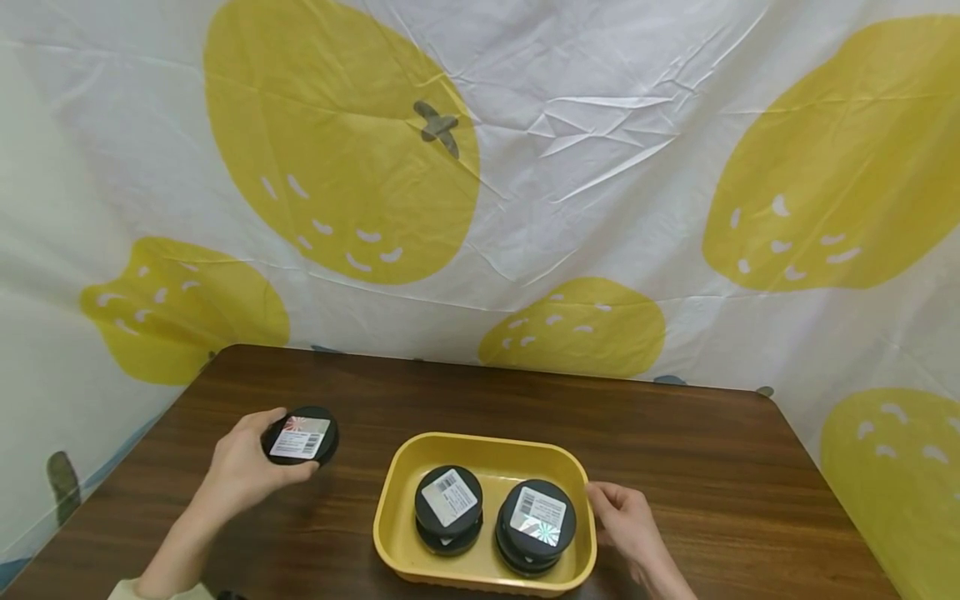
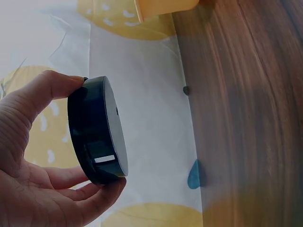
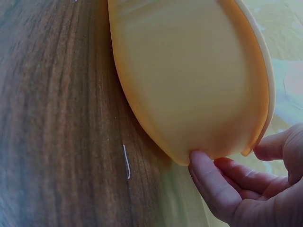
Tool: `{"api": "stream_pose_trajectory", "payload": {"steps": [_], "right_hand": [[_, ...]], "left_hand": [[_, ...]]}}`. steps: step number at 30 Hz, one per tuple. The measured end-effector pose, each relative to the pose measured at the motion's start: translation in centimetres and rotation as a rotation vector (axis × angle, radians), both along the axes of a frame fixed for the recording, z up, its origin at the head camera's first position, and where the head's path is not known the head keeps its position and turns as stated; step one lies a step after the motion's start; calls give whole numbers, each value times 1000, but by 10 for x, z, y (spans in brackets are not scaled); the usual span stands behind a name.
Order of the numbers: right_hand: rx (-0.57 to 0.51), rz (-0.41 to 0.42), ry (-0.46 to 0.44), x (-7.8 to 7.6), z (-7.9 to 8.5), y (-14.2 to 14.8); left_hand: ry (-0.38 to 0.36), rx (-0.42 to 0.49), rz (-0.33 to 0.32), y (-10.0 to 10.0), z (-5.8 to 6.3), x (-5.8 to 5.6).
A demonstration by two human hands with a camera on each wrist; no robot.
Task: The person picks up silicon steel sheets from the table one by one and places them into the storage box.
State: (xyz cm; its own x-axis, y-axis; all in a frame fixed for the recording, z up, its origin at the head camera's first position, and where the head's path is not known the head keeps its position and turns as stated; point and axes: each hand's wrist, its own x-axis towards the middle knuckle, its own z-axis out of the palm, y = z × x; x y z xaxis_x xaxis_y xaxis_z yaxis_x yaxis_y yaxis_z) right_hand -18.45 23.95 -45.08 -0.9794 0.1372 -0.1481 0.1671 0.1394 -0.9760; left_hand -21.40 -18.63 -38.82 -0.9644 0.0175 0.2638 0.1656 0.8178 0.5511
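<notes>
My left hand (image 1: 243,462) grips a flat round black container (image 1: 301,436) by its edge, held above the left part of the table. Its labelled face, with a barcode and a red-and-silver patch, shows in the head view. From the left wrist view, thumb and fingers (image 2: 102,201) span the container's dark side wall (image 2: 90,127), which carries a small white mark. A yellow plastic bin (image 1: 480,443) stands front and centre, and my right hand (image 1: 628,525) pinches its right end, thumb at the rim and fingers on the outer wall (image 3: 189,85). Inside the bin are two stacks of similar containers, left (image 1: 448,497) and right (image 1: 537,518).
The dark wooden table (image 1: 675,450) runs back to a white cloth (image 1: 600,208) printed with large yellow lemons. A short white thread-like strip (image 3: 126,161) lies on the wood by the bin in the right wrist view.
</notes>
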Motion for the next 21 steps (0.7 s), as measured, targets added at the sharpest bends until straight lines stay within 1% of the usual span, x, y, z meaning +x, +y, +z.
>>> {"api": "stream_pose_trajectory", "payload": {"steps": [6,13,21], "right_hand": [[7,-7,-4,1,1,-1],[-1,-4,0,1,0,-1],[-10,1,1,1,1,-1]], "left_hand": [[4,15,-14,4,2,2],[26,25,-25,7,1,2],[7,36,-28,11,3,3]]}}
